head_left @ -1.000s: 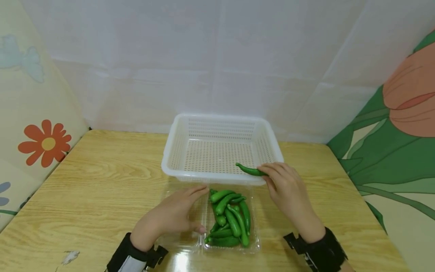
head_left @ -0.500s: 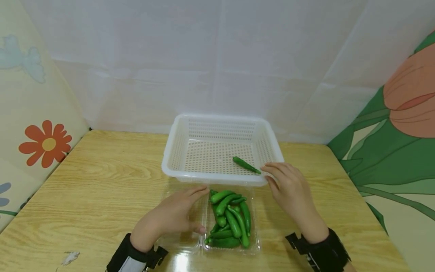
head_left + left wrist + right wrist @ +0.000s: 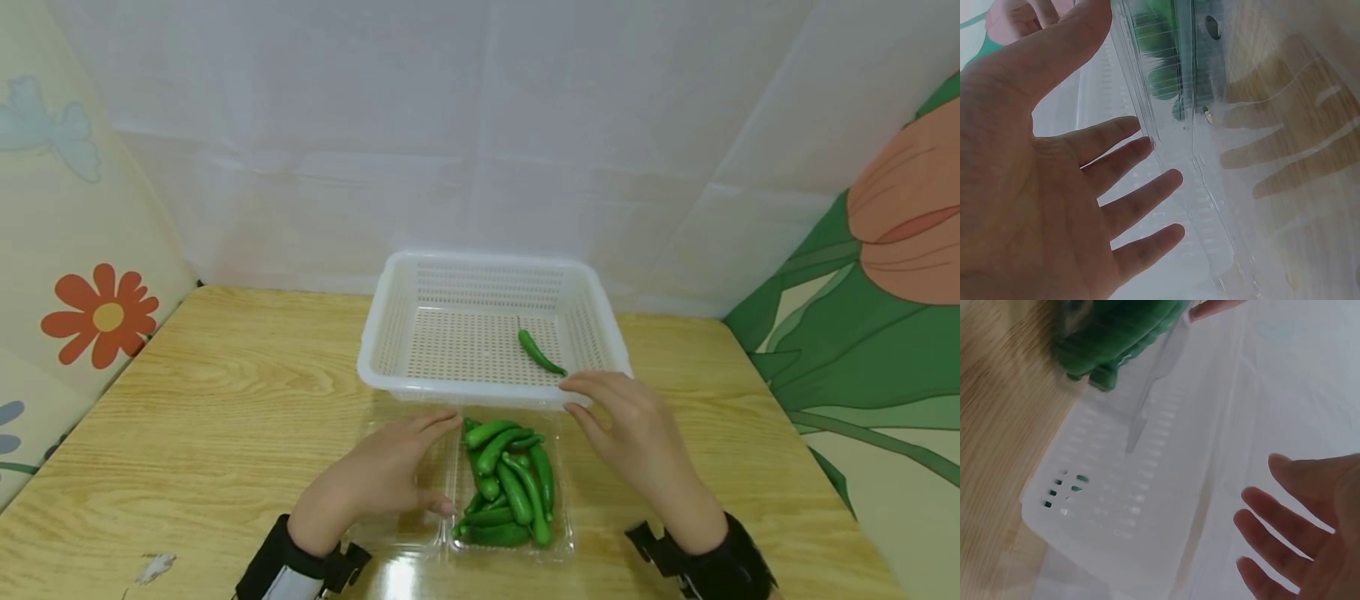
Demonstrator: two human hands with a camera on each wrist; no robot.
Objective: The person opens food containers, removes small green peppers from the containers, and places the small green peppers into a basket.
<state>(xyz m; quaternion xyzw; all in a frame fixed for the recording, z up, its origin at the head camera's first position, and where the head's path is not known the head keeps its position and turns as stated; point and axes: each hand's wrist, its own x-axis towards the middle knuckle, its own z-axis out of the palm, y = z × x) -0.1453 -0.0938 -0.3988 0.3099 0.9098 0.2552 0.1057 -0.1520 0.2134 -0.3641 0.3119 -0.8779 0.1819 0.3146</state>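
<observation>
One green chili pepper [image 3: 538,352] lies in the white perforated basket [image 3: 491,389], toward its right side. Over the basket's front right corner is my right hand [image 3: 630,425], its fingers parted from the thumb and holding nothing. Directly in front of the basket, a clear plastic clamshell box [image 3: 564,533] lies opened out, with several green chili peppers [image 3: 513,487] heaped in its right half. My left hand [image 3: 375,475] is over the left half, thumb and fingertips at the box's middle fold. In the left wrist view its fingers [image 3: 1141,200] are spread and fairly straight.
A wooden table [image 3: 247,400] carries the basket and box. A white sheet [image 3: 480,150] hangs behind the basket. Painted panels with a red flower [image 3: 107,317] and a large tulip [image 3: 907,200] flank the table on the left and right.
My right hand has let go of a chili pepper, which has dropped into the basket. That hand then drew slightly back toward the box. My left hand has stayed still.
</observation>
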